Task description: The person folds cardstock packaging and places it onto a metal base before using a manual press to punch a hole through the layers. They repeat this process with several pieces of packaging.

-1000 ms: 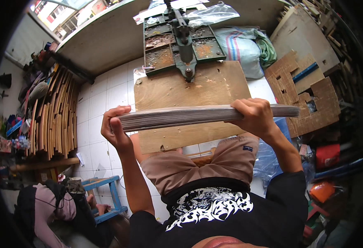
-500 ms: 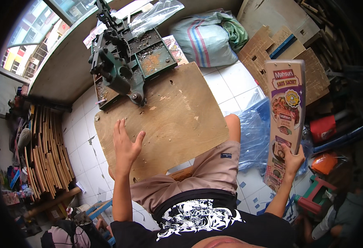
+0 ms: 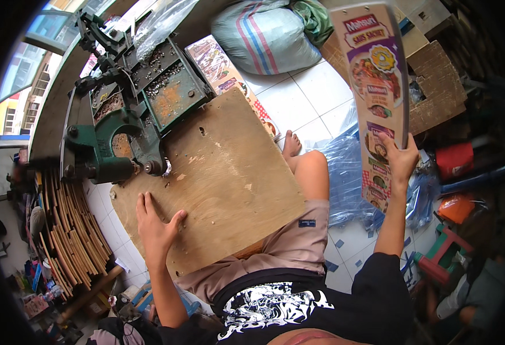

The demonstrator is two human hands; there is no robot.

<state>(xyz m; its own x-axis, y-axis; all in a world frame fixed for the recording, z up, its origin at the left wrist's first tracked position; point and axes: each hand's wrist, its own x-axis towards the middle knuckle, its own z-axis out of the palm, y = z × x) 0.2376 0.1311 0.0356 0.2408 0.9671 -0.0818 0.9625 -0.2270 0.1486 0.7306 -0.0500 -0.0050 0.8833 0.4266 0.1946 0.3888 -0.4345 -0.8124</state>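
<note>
My left hand (image 3: 158,227) rests with its fingers spread on a worn wooden board (image 3: 223,172) over my lap. Just beyond its fingertips stands a green cast-metal press (image 3: 117,141), its rounded nose hanging above the board's far left part. Raised on the right, my right hand (image 3: 401,161) grips a long, narrow printed panel (image 3: 377,86) near its lower end, thumb across the front. The panel is brown with food pictures and a purple band, and two small round metal-looking spots show at its top edge. Its side looks thick; whether it is one piece or a stack I cannot tell.
Trays of small metal bits (image 3: 169,95) adjoin the press. Behind lie a printed sheet (image 3: 223,72) and a stuffed sack (image 3: 264,37). Blue plastic sheeting (image 3: 341,178) covers floor at right, near a green-and-red stool (image 3: 445,253). Wooden strips (image 3: 71,230) stand at left; another person sits lower right.
The view has shifted, so the press and board sit farther left. My right hand has lifted the panel higher and farther away. My left hand stays spread on the board.
</note>
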